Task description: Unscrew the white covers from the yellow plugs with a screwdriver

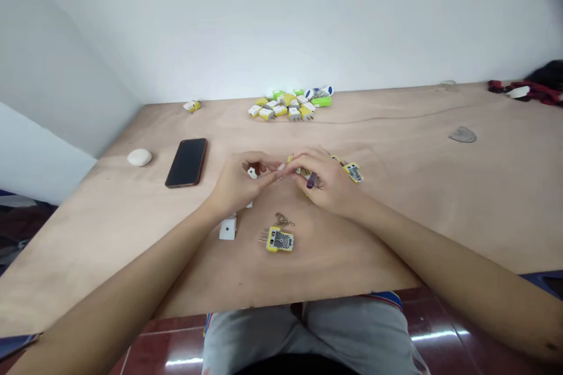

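Observation:
My left hand [246,180] pinches a small white plastic piece [281,167] between thumb and fingertips. Meeting it from the other side, my right hand [324,180] has its fingertips at the same piece. A screwdriver with a purple handle [312,180] is tucked in my right hand, its tip hidden. Below the hands lies an opened yellow-and-white plug [280,240], prongs to the left and its inside facing up. Several small brass screws [284,220] are heaped just above it. A white plug cover [227,228] rests under my left wrist. More opened plugs [353,172] lie partly behind my right hand.
At the back, near the wall, several yellow, white and green plugs [288,104] are piled. One more plug [192,106] lies apart at the left. A phone [187,162], a white oval object [139,157] and a grey flat piece [463,135] also sit on the wooden table [417,199].

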`<state>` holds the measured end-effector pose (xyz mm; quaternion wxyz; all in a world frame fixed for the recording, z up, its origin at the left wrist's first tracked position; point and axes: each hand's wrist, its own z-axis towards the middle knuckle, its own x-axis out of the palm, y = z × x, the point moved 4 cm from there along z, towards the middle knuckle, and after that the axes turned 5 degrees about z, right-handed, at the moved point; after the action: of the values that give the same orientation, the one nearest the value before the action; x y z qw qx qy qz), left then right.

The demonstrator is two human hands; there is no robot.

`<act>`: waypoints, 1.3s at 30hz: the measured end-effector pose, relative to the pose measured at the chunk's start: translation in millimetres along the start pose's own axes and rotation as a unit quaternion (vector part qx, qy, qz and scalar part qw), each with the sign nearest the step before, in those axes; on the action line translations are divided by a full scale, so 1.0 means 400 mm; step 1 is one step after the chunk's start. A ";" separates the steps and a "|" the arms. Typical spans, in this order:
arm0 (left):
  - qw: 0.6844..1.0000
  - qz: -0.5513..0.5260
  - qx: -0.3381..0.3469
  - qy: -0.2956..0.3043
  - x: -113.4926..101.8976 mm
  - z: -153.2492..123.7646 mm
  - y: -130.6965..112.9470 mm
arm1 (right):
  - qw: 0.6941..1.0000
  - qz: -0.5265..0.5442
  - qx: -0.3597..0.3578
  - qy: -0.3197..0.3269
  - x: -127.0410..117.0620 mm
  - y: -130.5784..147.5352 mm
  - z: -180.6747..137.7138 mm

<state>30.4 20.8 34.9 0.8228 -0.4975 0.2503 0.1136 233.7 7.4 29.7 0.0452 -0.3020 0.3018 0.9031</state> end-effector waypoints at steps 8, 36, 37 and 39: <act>0.996 -0.076 -0.031 0.031 0.013 -0.003 0.005 | 0.998 0.000 -0.013 -0.063 -0.008 0.009 0.003; 0.981 -0.144 -0.119 0.043 0.022 -0.013 -0.022 | 0.991 0.082 0.031 -0.098 -0.015 -0.007 0.005; 0.981 -0.146 -0.119 0.041 0.022 -0.013 -0.024 | 0.990 0.090 0.041 -0.101 -0.016 -0.009 0.004; 0.981 -0.149 -0.119 0.038 0.023 -0.015 -0.027 | 0.987 0.107 0.056 -0.106 -0.018 -0.012 0.004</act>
<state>41.1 9.8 36.2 0.7554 -0.6273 0.1894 -0.0008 240.0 12.9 32.2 -0.0029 -0.1673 0.3756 0.9115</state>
